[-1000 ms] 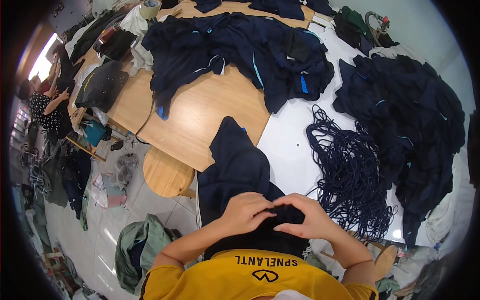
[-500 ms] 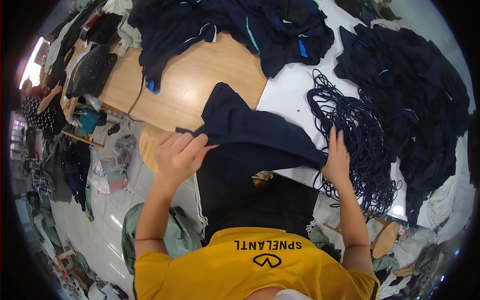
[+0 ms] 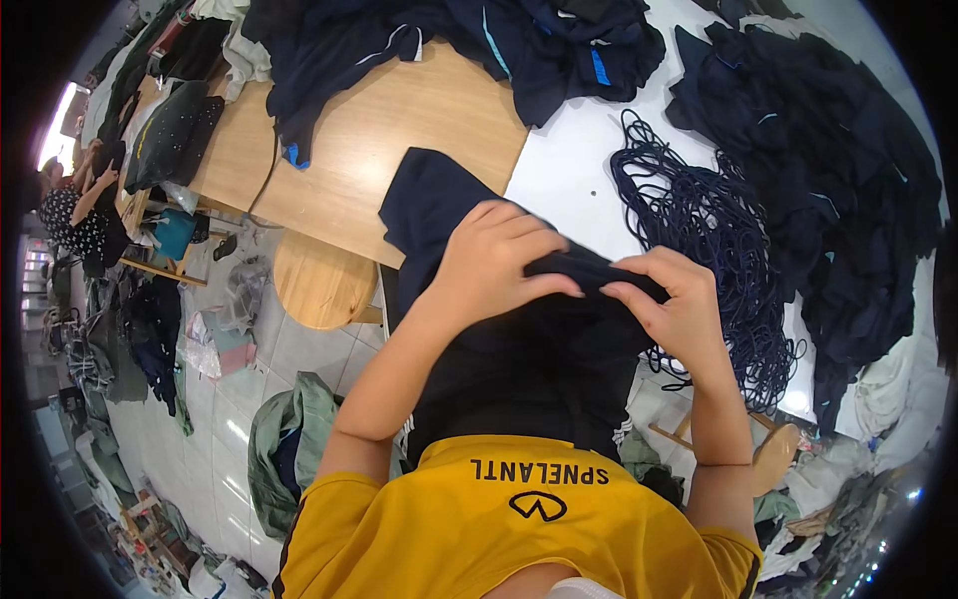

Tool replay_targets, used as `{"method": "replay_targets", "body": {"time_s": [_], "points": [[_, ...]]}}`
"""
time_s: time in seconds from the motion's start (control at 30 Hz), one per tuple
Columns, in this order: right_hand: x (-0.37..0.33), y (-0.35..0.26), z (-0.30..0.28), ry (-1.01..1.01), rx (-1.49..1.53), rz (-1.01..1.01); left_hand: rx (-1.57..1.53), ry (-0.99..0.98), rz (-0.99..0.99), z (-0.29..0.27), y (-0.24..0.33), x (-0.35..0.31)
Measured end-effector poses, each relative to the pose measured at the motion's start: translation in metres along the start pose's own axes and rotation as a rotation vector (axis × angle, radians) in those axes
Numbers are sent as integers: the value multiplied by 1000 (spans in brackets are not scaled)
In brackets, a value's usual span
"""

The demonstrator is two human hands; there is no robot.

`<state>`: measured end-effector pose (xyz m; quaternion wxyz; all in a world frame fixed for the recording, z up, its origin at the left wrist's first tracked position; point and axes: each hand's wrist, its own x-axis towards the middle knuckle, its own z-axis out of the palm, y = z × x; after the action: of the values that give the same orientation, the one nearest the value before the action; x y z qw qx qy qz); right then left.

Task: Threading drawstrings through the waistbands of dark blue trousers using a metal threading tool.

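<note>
A dark navy piece of cloth [image 3: 424, 195], probably part of a garment, is stretched between my hands at the near edge of the table, partly over my lap. My left hand [image 3: 499, 262] grips its upper edge with the thumb pressed against the fingers. Close beside it, my right hand [image 3: 681, 307] pinches the same edge between thumb and fingers. The far left end of the cloth lies on the wooden tabletop. My hands hide part of the held edge.
A tangle of navy cords [image 3: 699, 215] lies right of the cloth on the white tabletop [image 3: 564, 180]. Navy garments are heaped at the far side [image 3: 544, 60] and at the right [image 3: 823, 190]. A round wooden stool [image 3: 319, 280] stands left. A person [image 3: 85, 215] is at the far left.
My left hand has moved right along the cloth toward my right hand, which has closed from spread fingers into a pinch. The cloth is now gathered between them.
</note>
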<state>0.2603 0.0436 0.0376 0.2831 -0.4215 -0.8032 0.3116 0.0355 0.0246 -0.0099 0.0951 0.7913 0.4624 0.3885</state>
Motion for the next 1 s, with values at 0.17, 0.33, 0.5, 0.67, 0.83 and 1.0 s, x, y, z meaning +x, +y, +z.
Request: {"method": "replay_targets", "body": {"time_s": [0.17, 0.33, 0.5, 0.67, 0.83, 1.0], "points": [[-13, 31, -12, -124, 109, 150, -220, -240, -359, 1, -19, -49], [-14, 39, -18, -260, 306, 351, -962, -344, -746, -11, -26, -59], [-14, 35, -15, -250, 296, 301, -1145, -285, -848, -11, -22, -58], [-16, 43, 9, 25, 306, 70, -1165, -362, -896, -2, -18, -50], [-21, 48, 16, -8, 659, 301, -1088, -359, -830, 1, -15, -51], [-24, 48, 13, 10, 703, 450, -1072, -323, -778, -8, -15, -57]]}}
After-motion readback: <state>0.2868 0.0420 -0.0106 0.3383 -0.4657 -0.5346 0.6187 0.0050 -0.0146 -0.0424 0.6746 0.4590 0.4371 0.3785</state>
